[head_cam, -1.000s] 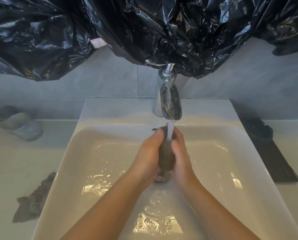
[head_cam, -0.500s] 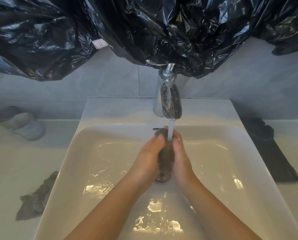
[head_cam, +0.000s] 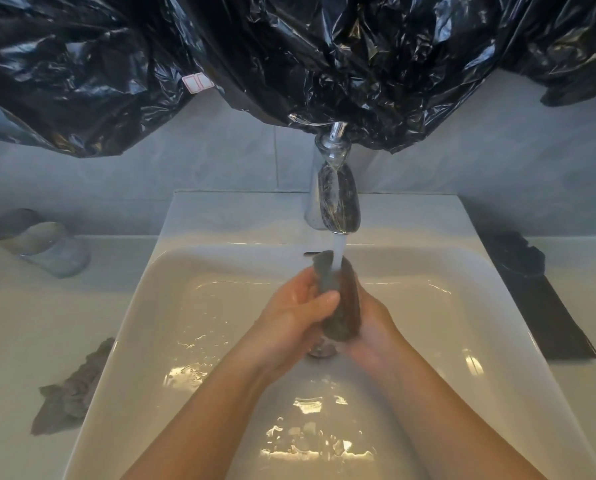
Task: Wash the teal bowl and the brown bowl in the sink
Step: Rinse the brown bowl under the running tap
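Left hand (head_cam: pixel 298 315) slid lower, gripping brown bowl (head_cam: pixel 345 315) edge-on; right hand (head_cam: pixel 374 323) fingers grip behind, mostly hidden.

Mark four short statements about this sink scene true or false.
1. Water runs from the faucet onto the brown bowl. True.
2. Only the left hand holds the bowl. False: the left hand and the right hand both hold it.
3. A grey cloth lies on the counter left of the sink. True.
4. The bowl lies flat on the sink floor. False: it is held on edge above the drain.
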Available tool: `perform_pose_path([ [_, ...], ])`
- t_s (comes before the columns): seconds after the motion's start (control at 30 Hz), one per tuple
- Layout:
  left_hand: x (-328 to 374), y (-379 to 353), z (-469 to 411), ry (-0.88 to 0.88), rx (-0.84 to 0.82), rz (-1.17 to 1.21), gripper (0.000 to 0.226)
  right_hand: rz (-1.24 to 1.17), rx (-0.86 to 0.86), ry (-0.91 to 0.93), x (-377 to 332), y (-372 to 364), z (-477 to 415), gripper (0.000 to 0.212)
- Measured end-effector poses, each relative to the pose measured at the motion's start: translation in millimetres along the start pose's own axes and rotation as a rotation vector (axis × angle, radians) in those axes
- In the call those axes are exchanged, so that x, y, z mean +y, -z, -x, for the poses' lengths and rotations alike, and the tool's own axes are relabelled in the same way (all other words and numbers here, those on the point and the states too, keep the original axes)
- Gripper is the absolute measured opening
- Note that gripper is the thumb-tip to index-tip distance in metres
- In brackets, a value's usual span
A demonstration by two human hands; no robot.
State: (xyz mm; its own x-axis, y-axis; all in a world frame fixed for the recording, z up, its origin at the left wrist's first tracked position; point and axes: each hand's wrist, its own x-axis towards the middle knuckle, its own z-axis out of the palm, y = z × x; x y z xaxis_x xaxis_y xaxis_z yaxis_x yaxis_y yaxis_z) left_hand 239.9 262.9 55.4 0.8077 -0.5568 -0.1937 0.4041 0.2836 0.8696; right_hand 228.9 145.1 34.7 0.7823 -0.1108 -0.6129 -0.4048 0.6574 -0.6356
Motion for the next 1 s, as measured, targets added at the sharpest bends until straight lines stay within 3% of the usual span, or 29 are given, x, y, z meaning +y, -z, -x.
perform_pose_path([
  [0.07,0,2,1,-0.006,-0.028,-0.017,0.050,-0.034,-0.025,-0.056,-2,-1,2,0.039],
  [0.2,1,-6,-3,-0.001,0.177,-0.036,0.030,-0.152,-0.030,-0.183,-3,-2,4,0.027],
  [0.27,2,-8,-7,0.026,0.245,-0.047,0.035,-0.235,-0.010,-0.218,-4,-1,4,0.028],
  [0.47,12,-5,-15,0.181,0.467,0.212,0.047,-0.331,-0.069,-0.130,-4,3,1,0.046],
  [0.57,15,5,-19,0.158,0.548,0.022,0.041,-0.335,-0.168,-0.118,-6,5,3,0.050],
  [0.67,15,12,-21,-0.001,0.619,-0.363,0.024,-0.275,-0.202,-0.088,-7,5,5,0.049],
  [0.73,12,12,-20,-0.065,0.574,-0.582,0.022,-0.209,-0.199,-0.041,-8,3,8,0.051],
  [0.87,-6,11,-19,0.049,0.465,-0.907,0.036,0.042,-0.014,0.066,-13,-3,15,0.045],
  [0.93,-10,5,-16,0.071,0.425,-0.823,0.040,0.221,0.079,0.168,-13,0,12,0.043],
  [1.0,-9,-4,-13,0.133,0.370,-0.488,0.043,0.392,0.061,0.292,-12,5,10,0.053],
])
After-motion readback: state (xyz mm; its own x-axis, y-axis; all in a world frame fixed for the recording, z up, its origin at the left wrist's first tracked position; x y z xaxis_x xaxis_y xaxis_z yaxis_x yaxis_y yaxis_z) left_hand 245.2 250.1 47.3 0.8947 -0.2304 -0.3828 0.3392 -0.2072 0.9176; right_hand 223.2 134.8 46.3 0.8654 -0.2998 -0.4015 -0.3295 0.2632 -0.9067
